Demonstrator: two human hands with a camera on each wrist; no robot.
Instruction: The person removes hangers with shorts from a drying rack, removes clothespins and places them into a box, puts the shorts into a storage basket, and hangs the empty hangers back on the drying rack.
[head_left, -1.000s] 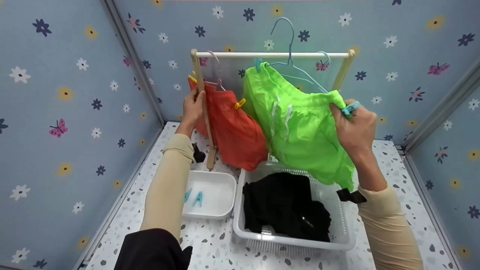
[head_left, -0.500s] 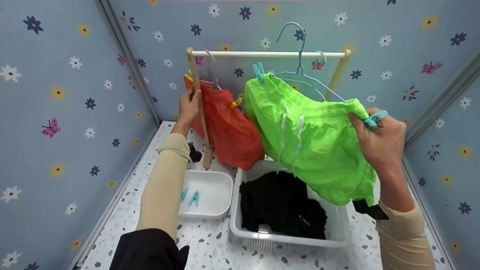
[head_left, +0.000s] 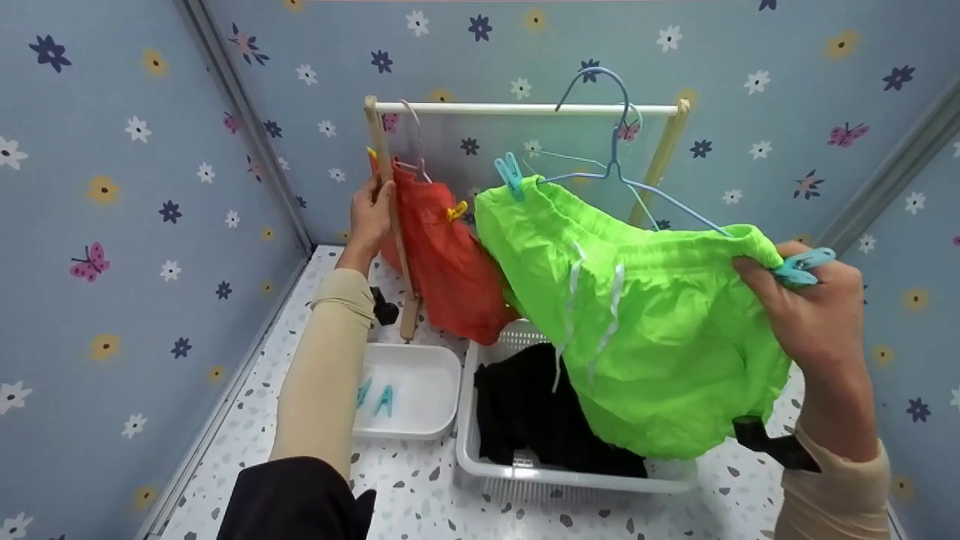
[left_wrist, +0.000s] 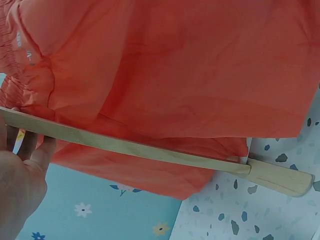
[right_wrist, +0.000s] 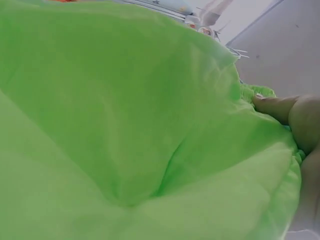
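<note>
In the head view my left hand [head_left: 370, 221] grips the left wooden post [head_left: 399, 240] of a small clothes rack [head_left: 487, 109]. Red shorts [head_left: 450, 270] hang just behind that post, held to a pink hanger [head_left: 418, 142] by yellow clothespins [head_left: 456, 211]. My right hand [head_left: 821, 315] pinches the waistband end of bright green shorts [head_left: 675, 337], beside a teal clothespin [head_left: 802, 266]. A blue hanger [head_left: 625, 112] sits inside that waistband, its hook off the rod and nearer to me; another teal clothespin [head_left: 508, 176] clips the left end. Green cloth fills most of the right wrist view.
Below the shorts stands a white basket [head_left: 555, 478] with a black garment [head_left: 525, 397] in it. Left of it is a white tray [head_left: 442, 433] holding teal clothespins [head_left: 383, 401]. A light teal hanger [head_left: 637, 116] hangs on the rod's right. Patterned walls enclose the speckled table [head_left: 420, 480].
My right hand has moved right, down and closer to me, bringing the green shorts and blue hanger away from the rod. My left hand stays on the post.
</note>
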